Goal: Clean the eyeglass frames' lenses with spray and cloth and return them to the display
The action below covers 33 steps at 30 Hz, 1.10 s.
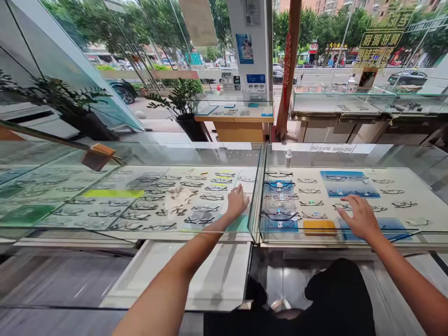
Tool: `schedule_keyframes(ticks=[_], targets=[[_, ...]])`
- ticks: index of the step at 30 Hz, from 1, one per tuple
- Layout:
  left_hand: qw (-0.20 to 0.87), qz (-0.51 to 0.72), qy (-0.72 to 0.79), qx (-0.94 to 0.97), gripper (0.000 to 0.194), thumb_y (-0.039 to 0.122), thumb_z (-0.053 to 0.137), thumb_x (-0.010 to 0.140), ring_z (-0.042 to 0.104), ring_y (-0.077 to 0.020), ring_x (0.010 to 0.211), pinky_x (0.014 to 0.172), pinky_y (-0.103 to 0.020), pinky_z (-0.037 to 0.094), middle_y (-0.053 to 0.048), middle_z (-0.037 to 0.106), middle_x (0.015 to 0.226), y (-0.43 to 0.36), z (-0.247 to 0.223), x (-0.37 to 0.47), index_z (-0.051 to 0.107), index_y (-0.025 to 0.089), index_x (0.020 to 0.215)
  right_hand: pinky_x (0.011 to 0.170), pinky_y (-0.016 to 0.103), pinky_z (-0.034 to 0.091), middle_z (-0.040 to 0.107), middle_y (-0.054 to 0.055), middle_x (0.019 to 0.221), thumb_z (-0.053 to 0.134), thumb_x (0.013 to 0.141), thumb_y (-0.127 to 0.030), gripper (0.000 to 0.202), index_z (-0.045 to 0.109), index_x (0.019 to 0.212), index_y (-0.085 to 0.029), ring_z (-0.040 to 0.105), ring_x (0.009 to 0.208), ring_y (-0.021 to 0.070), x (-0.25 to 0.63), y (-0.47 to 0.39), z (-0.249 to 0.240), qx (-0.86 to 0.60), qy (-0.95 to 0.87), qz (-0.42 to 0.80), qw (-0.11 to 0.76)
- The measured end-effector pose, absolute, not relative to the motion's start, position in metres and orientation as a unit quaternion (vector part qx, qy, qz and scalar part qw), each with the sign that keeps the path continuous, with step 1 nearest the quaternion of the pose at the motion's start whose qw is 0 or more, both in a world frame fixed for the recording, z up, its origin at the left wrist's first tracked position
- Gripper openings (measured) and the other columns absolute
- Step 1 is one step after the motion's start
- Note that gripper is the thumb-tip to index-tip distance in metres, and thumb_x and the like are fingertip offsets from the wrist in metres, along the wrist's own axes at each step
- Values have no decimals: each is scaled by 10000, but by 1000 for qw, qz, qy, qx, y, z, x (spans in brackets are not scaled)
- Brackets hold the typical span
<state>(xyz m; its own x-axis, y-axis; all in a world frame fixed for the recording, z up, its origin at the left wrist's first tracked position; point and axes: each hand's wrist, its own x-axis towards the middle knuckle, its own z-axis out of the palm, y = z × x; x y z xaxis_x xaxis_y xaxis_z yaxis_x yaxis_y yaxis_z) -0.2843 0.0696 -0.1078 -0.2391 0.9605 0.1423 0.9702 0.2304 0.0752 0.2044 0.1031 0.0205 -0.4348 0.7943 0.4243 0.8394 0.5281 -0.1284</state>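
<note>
My left hand is over the right end of the left glass showcase, fingers loosely stretched forward, with nothing visible in it. Closest to it are a pair of eyeglasses and a pale green sheet. My right hand is over the right glass showcase, thumb apart from the fingers and holding nothing. Beneath its fingertips lie dark-rimmed glasses, partly hidden, between two blue panels. Whether either hand touches the glass top I cannot tell.
A small white bottle stands on the right showcase. An orange-yellow case lies among rows of frames. A pulled-out white drawer juts toward me. A brown wooden block sits at left. Potted plants and more showcases stand beyond.
</note>
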Motion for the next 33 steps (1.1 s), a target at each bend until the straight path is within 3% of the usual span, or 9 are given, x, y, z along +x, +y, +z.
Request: schedule_keyframes(ticks=[3,10,15,21,33], targets=[[13,-56,-781,-621,638,307,422,995,363,-424,1558,1205,-591,397,-222,345,1747,92,-116,-293,497,47,1572,916,491,548,719,153,1195,509,1013,-496,395,694,1221,-216,663,1081,349,220,111,4,-490,-842,-50,221],[-21,-32,-776,-630,591,267,430,966,249,-436,1623,1220,-618,338,-156,319,1775,132,-129,-311,593,109,1512,910,462,517,709,122,1166,504,1009,-502,359,660,1209,-249,660,1055,327,231,107,0,-482,-841,-62,237],[-29,-33,-770,-637,575,270,439,972,250,-437,1624,1239,-633,286,-144,396,1741,148,-136,-315,618,157,1507,920,459,511,705,119,1194,512,1001,-483,347,649,1220,-251,650,1082,327,231,102,5,-491,-840,-54,226],[-15,-48,-774,-631,594,236,433,968,302,-451,1602,1238,-645,299,-221,455,1681,151,-137,-308,598,93,1520,926,457,507,710,109,1190,508,1001,-476,334,647,1216,-262,649,1104,326,230,101,5,-501,-836,-46,220],[22,-13,-754,-656,535,155,423,954,425,-397,1531,1215,-578,347,-240,510,1613,77,-113,-286,645,84,1435,912,450,520,720,133,1210,508,990,-474,353,670,1203,-243,639,1105,334,218,114,-3,-512,-829,-34,223]])
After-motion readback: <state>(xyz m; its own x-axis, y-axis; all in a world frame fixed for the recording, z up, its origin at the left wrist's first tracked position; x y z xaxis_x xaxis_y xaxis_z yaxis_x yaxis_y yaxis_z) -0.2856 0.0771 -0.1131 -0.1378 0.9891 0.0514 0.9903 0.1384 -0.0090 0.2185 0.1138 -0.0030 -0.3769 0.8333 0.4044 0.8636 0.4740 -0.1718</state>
